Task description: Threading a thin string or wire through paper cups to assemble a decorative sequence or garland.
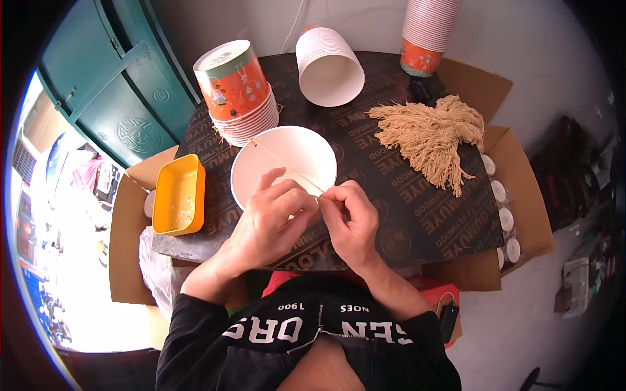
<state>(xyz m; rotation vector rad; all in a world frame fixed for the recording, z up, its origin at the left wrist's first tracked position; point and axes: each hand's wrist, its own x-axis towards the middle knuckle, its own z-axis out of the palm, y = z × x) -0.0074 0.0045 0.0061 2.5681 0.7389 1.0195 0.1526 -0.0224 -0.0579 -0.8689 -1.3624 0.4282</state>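
Note:
A white paper bucket [251, 176] stands at the near middle of the table with its mouth facing up. A thin tan string [282, 159] crosses its opening from a spot on the far left rim to my fingertips at the near right rim. My left hand [279, 212] pinches this string between thumb and forefinger, its other fingers curled. Tip to tip with it, my right hand [352, 221] pinches the string too; the end between the fingers is too small to make out. A thick bundle of tan strings [433, 140] lies on the right of the table.
Behind the bucket stands an upside-down stack of orange-printed buckets [238, 88]; another stack [331, 72] lies sideways, and a tall one [427, 32] stands back right. A yellow tray [199, 195] holds small white bits. Cardboard boxes [531, 202] flank the dark table [417, 221].

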